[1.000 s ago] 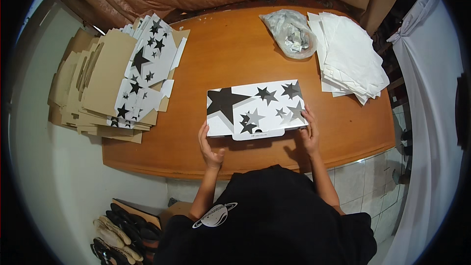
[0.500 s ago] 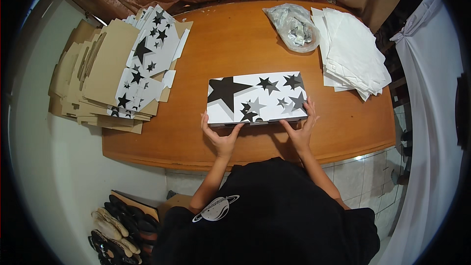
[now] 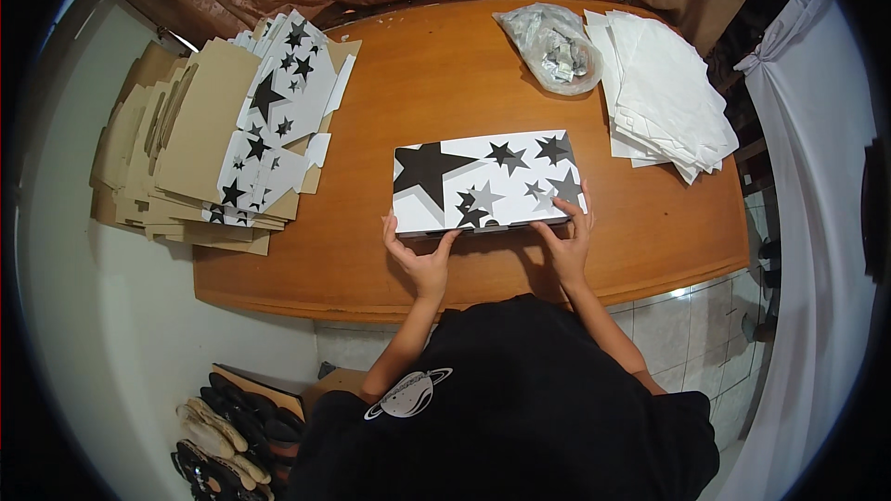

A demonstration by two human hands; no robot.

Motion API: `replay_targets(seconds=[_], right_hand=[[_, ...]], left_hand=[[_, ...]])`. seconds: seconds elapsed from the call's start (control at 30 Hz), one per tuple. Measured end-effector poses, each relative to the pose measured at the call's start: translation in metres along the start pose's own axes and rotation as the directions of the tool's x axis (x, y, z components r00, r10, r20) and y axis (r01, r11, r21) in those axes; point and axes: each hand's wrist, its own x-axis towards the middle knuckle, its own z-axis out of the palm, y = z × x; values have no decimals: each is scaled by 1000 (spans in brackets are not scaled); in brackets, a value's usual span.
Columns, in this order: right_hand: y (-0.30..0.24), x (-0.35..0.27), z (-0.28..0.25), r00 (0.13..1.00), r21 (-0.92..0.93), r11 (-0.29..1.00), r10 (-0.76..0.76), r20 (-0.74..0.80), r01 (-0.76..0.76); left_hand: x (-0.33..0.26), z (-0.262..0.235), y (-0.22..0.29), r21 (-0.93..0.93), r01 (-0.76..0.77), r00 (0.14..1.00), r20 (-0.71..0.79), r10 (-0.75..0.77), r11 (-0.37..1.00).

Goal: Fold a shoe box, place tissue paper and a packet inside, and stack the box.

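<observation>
Head view: white rectangular cardboard box printed with black and grey stars [image 3: 484,182] lies flat mid-tabletop [image 3: 390,260], near the front edge. Left hand [image 3: 419,258] at its near-left edge, fingers [image 3: 387,225] spread, touching the box side. Right hand [image 3: 568,243] at near-right corner, fingers [image 3: 581,208] spread over the box edge. Stack of flat cardboard blanks [image 3: 209,144] far left; white paper sheets [image 3: 664,93] and clear plastic bag [image 3: 555,48] far right.
</observation>
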Motion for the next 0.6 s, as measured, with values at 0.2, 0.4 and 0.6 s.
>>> replay_targets(seconds=[0.2,0.4,0.6], right_hand=[[-7,0,-4,999,5,1000,26,37,-26],[-4,7,-15,973,-125,992,2,232,28],[-4,1,-14,991,-202,977,-50,125,74]], left_hand=[[1,-3,-1,29,-10,1000,19,10,1000],[-3,-6,0,64,48,996,70,-53,997],[1,-11,3,165,-79,996,59,70,983]])
